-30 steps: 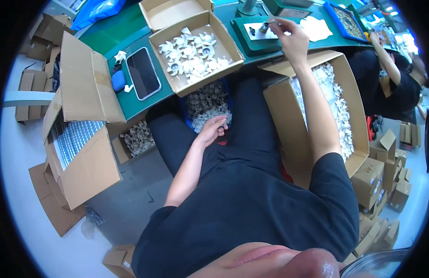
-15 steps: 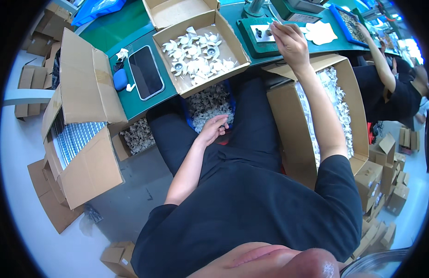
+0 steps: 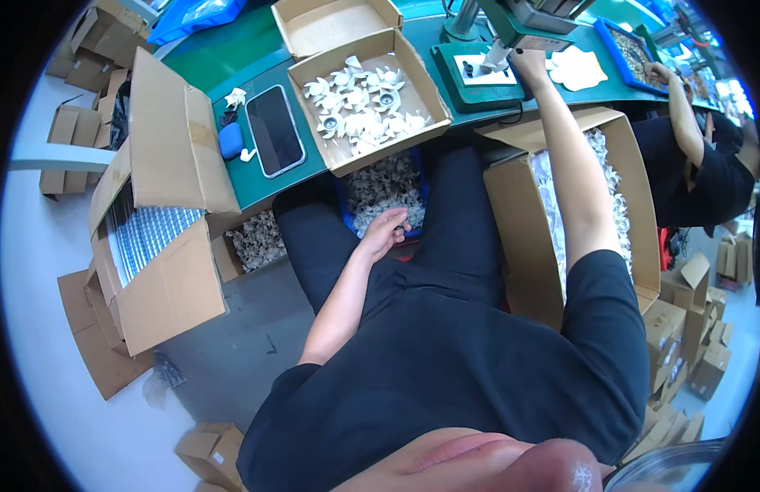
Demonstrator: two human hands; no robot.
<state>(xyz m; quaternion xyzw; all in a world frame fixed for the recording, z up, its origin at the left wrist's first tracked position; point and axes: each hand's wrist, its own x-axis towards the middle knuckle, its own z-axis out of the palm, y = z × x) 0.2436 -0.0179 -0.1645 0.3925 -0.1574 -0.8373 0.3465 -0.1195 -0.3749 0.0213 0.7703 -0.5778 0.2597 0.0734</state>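
Note:
My left hand (image 3: 385, 234) rests in my lap at the near edge of a blue bin (image 3: 419, 190) heaped with small white parts. Its fingers are curled, and I cannot tell whether they hold a part. My right hand (image 3: 529, 64) is stretched out to the green base (image 3: 478, 82) of a bench press (image 3: 519, 16). The fingers sit beside the white plate under the press head and hide whatever is under them. A cardboard tray (image 3: 314, 75) of white fan-shaped parts stands on the green table between my arms.
A phone (image 3: 275, 129) and a blue earbud case (image 3: 230, 139) lie left of the tray. An open carton (image 3: 511, 205) of white parts stands at my right, another with silvery parts (image 3: 162, 287) at my left. A co-worker in black (image 3: 708, 172) works at far right.
My right hand has stayed at the press base, shifting slightly toward the press head. My left hand remains at the blue bin.

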